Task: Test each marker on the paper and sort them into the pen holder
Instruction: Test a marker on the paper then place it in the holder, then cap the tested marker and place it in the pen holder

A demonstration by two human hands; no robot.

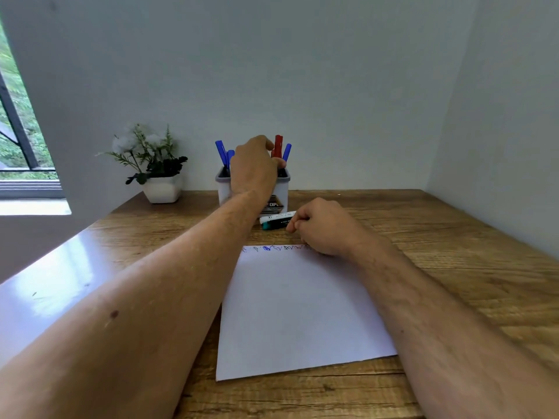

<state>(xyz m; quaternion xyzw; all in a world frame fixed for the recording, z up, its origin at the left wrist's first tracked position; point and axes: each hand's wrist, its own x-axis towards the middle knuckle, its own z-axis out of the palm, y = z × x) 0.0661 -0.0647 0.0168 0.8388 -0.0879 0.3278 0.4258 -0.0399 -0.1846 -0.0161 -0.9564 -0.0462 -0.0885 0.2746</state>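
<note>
A grey pen holder (pixel 282 189) stands at the back of the wooden desk, with blue markers (pixel 221 153) and a red marker (pixel 278 145) upright in it. My left hand (pixel 253 166) reaches over the holder, its fingers at the red marker. Two markers lie in front of the holder: a white one (pixel 276 216) and a dark one with a teal cap (pixel 273 224). My right hand (pixel 323 226) pinches their right ends. A white paper (pixel 299 309) lies before me with blue and red scribbles (pixel 276 248) along its far edge.
A white pot with artificial flowers (pixel 161 189) stands left of the holder. White walls close the desk at the back and right. A window (pixel 18 137) is at the far left. The desk's left part has a glossy surface (pixel 54 282).
</note>
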